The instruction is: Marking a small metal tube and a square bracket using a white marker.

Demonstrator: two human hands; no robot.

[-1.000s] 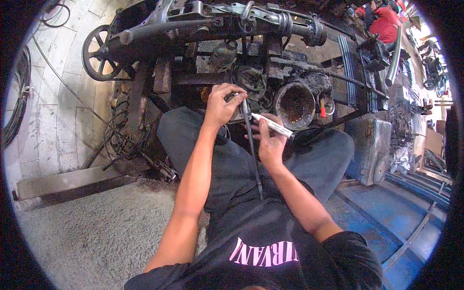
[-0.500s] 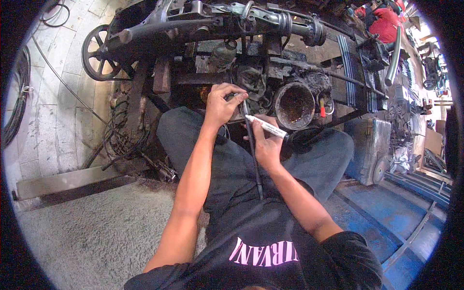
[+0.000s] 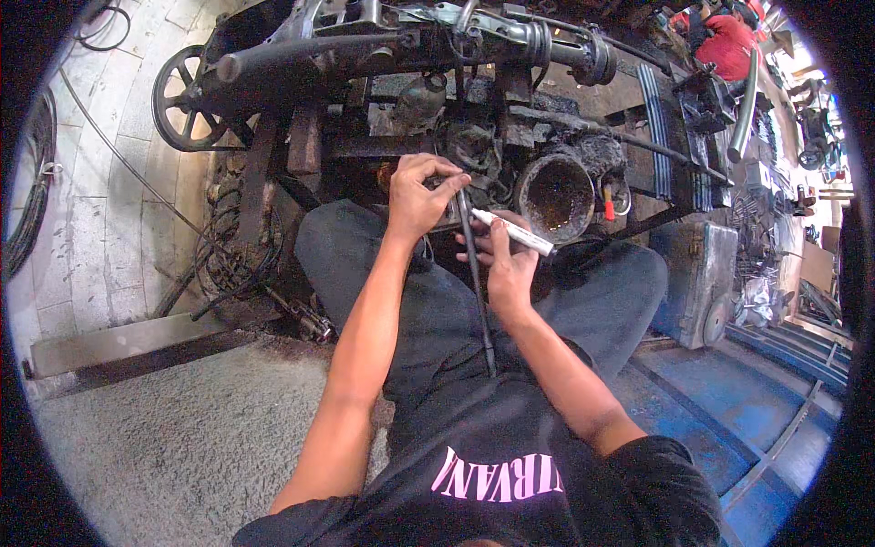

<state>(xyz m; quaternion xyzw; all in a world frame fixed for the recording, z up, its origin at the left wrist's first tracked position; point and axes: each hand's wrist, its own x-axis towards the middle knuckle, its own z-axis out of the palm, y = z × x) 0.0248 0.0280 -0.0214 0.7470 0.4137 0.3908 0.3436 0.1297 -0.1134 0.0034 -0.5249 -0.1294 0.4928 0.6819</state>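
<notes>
A thin dark rod runs between my hands, its lower end resting against my shirt at the lap. My left hand is closed at its upper end, pinching it between thumb and fingers. In my right hand is a white marker pen, uncapped and slanted, its tip pointing left at the upper part of the rod. A small gap seems to lie between tip and rod. Some right fingers reach behind the rod; whether they touch it is hidden.
Beyond my hands stands a greasy machine frame with a spoked handwheel. A round, dirty metal bowl and a red-handled tool sit right of my hands. A blue metal case stands at my right. A person in red is far off.
My right hand has moved slightly right with the marker, drawing its tip off the rod and a little upward. The left hand and the rod have hardly moved.
</notes>
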